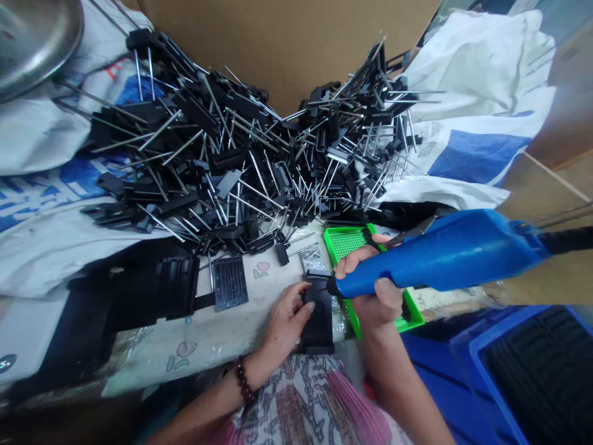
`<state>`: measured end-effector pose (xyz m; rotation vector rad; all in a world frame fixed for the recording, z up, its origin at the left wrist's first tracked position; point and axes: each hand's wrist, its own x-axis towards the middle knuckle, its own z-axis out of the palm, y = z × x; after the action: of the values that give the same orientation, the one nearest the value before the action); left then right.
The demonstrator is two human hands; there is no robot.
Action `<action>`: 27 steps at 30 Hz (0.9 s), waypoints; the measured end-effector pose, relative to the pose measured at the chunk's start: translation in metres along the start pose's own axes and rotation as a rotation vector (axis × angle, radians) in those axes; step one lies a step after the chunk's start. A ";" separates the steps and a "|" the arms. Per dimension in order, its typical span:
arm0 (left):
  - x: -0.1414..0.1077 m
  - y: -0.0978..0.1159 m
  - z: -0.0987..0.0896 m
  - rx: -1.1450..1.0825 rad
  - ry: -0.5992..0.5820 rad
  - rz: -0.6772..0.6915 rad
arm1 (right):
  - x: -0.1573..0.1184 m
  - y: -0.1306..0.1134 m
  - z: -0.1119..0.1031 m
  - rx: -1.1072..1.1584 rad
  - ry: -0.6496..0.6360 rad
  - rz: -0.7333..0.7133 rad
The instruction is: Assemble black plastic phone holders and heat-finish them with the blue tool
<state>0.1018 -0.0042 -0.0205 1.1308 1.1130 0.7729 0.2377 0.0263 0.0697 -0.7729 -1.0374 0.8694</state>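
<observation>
My right hand (370, 290) is wrapped round a blue electric screwdriver (445, 250), which lies almost level. Its black nose meets the upper right side of a black plastic part (319, 318); the bit is hidden. With thumb and fingers on that part's left edge, my left hand (287, 318) grips it close to my lap. Under the screwdriver and my right hand is a bright green perforated tray (407, 309) with small dark pieces in it, too small to name. A ribbed black plate (230, 282) lies on the table to the left of my left hand.
A large heap of black plastic pieces with metal rods (241, 142) fills the back, against a cardboard sheet (278, 37). White sacks (482, 68) flank it. A blue crate (467, 346) stands at lower right, a metal bowl (37, 43) at upper left.
</observation>
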 end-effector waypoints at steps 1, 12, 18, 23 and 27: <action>0.001 -0.001 0.000 0.029 0.020 0.049 | -0.002 0.000 0.004 0.026 -0.003 0.019; 0.007 -0.010 0.002 -0.030 0.118 0.172 | -0.010 0.007 0.014 0.106 -0.032 0.019; 0.009 -0.009 0.000 0.099 0.132 0.233 | -0.011 0.005 0.016 0.100 -0.043 -0.005; 0.011 -0.010 -0.001 0.142 0.123 0.270 | -0.015 0.014 0.018 0.087 -0.103 0.029; 0.010 -0.009 -0.001 0.153 0.123 0.260 | -0.015 0.014 0.016 0.088 -0.094 0.020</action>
<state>0.1037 0.0025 -0.0324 1.3908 1.1557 0.9827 0.2155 0.0213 0.0564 -0.6745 -1.0683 0.9701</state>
